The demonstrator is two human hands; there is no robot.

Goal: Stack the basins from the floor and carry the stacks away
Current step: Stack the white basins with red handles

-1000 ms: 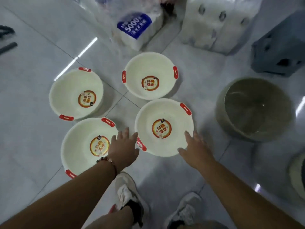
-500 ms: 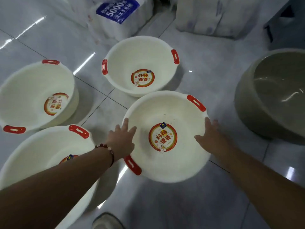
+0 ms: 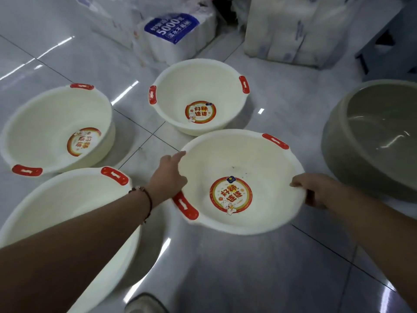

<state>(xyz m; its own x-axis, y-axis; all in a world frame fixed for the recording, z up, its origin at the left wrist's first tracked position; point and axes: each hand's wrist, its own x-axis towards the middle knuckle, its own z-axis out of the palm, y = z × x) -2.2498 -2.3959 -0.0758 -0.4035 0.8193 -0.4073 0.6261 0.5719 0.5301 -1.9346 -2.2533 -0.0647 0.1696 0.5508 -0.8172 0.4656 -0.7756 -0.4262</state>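
Note:
Several cream basins with red handles and round red stickers sit on the grey tiled floor. The nearest centre basin (image 3: 266,159) is gripped at its rim on both sides. My left hand (image 3: 168,177) holds its left rim beside a red handle, the thumb lying along the edge. My right hand (image 3: 316,192) curls over its right rim. A second basin (image 3: 180,86) stands just behind it. A third basin (image 3: 40,123) is at the left. The fourth basin (image 3: 67,199) lies under my left forearm at the lower left.
A large grey-green tub (image 3: 370,136) stands at the right. Wrapped packs of paper goods (image 3: 171,32) and a taller white pack (image 3: 293,30) line the back. A dark stool (image 3: 388,48) is at the far right. My shoe (image 3: 144,304) shows at the bottom.
Both hands went from hovering near the centre basin to gripping its rim. The view has dropped closer to the floor, and the basin looks slightly tilted towards me.

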